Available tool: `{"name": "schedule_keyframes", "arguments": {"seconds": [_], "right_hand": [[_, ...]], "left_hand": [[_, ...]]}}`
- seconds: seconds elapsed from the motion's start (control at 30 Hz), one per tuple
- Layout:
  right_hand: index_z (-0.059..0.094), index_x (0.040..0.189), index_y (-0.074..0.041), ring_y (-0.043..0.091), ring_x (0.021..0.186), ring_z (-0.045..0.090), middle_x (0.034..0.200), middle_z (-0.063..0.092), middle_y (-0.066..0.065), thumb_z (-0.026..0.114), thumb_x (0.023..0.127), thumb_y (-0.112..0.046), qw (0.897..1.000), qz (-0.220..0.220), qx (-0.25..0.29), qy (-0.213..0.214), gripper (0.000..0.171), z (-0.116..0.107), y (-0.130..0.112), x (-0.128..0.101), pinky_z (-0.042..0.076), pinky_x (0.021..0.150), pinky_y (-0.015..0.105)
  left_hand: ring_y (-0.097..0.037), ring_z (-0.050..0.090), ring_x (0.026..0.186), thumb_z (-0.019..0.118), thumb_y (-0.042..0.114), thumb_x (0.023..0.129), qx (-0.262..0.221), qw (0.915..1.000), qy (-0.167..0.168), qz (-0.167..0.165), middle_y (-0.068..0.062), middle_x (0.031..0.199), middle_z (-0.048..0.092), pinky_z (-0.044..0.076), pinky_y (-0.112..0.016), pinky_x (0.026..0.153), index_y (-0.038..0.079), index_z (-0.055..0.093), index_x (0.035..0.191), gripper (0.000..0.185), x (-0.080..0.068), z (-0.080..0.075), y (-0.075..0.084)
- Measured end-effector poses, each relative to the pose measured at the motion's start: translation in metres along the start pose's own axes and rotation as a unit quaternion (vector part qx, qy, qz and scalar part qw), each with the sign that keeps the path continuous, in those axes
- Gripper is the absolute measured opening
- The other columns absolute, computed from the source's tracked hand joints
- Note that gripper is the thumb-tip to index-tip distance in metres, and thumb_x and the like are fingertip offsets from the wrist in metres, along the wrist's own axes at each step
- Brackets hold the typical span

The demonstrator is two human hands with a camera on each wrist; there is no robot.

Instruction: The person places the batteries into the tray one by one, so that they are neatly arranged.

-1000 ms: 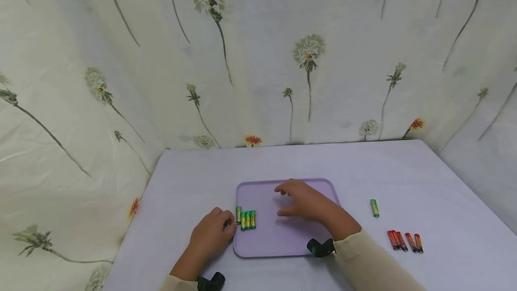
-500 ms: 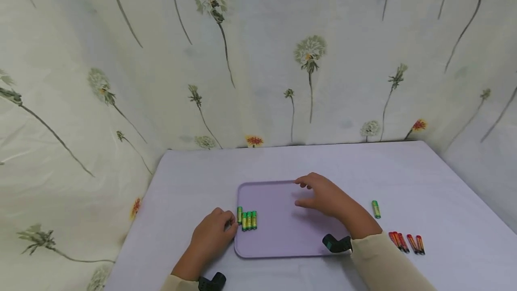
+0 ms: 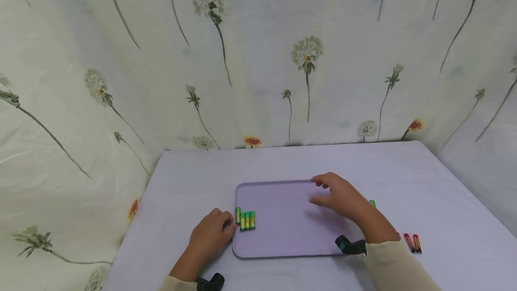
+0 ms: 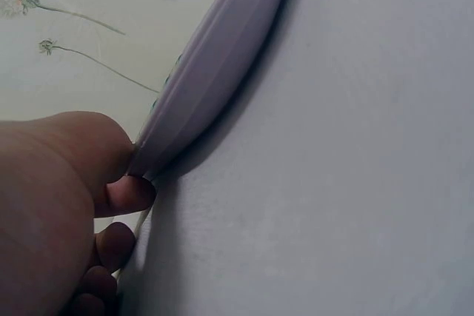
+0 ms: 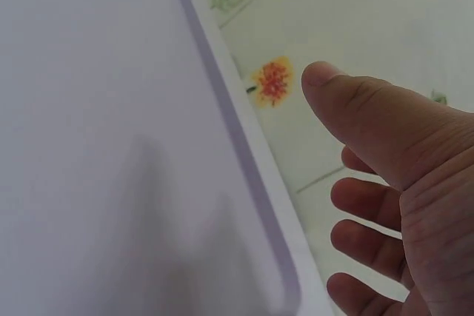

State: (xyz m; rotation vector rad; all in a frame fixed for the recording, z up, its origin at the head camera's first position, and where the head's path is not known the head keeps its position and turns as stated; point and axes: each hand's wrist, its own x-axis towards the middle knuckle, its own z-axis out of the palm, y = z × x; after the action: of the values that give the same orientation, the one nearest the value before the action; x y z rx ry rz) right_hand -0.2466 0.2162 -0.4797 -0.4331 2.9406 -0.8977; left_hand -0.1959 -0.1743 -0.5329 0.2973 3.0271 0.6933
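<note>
1. A lilac tray (image 3: 282, 232) lies flat on the pale table (image 3: 194, 178), and every place below is given from this tray
2. The left hand (image 3: 210, 237) sits at the tray's left edge, near its front corner; the left wrist view shows its curled fingers (image 4: 126, 194) pressed against the tray's rim, so it grips that edge
3. Four green batteries (image 3: 244, 219) lie side by side on the tray's left part, just beside the left hand; the leftmost one sits slightly farther back than the other three
4. The right hand (image 3: 343, 196) hovers over the tray's back right corner, fingers spread and relaxed, holding nothing; the right wrist view shows its thumb (image 5: 355, 109) and fingers loose above the tray's rim
5. One more green battery (image 3: 372, 202) lies on the table just off the tray's right edge, mostly hidden behind the right hand
6. Red batteries (image 3: 413, 242) lie on the table farther right of the tray, near its front; the sleeve hides part of the group
7. A dandelion-print cloth (image 3: 258, 57) hangs behind the tray
</note>
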Motion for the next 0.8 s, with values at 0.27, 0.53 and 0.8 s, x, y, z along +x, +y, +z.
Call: {"name": "schedule_keyframes", "arguments": {"seconds": [0.27,0.53,0.8], "right_hand": [[0.061,0.140,-0.010,0.034,0.121,0.059,0.132,0.063,0.012,0.080,0.091,-0.044,0.999,0.008,-0.028,0.014,0.062,-0.013,0.021,-0.010,0.050,0.096,0.054],[0.061,0.140,-0.008,0.044,0.128,0.049,0.130,0.064,0.018,0.081,0.090,-0.046,0.997,0.032,-0.058,0.032,0.066,-0.028,0.042,-0.025,0.045,0.100,0.064],[0.058,0.144,-0.009,0.051,0.128,0.040,0.136,0.058,0.025,0.084,0.085,-0.050,0.995,0.062,-0.082,0.019,0.076,-0.036,0.057,-0.036,0.043,0.099,0.067]], "left_hand": [[-0.012,0.043,0.072,0.067,0.037,0.099,0.000,0.9999,0.002,0.010,0.005,0.086,0.048,0.036,-0.029,0.061,0.026,0.064,0.092,0.012,0.000,0.001,-0.002],[-0.012,0.043,0.072,0.067,0.037,0.098,0.008,0.9999,0.004,0.012,0.005,0.086,0.048,0.036,-0.029,0.062,0.026,0.065,0.093,0.012,0.003,0.003,-0.001],[-0.012,0.043,0.072,0.067,0.037,0.099,0.007,0.9999,-0.008,-0.003,0.005,0.087,0.048,0.035,-0.029,0.061,0.027,0.064,0.094,0.012,0.000,0.003,0.000]]}}
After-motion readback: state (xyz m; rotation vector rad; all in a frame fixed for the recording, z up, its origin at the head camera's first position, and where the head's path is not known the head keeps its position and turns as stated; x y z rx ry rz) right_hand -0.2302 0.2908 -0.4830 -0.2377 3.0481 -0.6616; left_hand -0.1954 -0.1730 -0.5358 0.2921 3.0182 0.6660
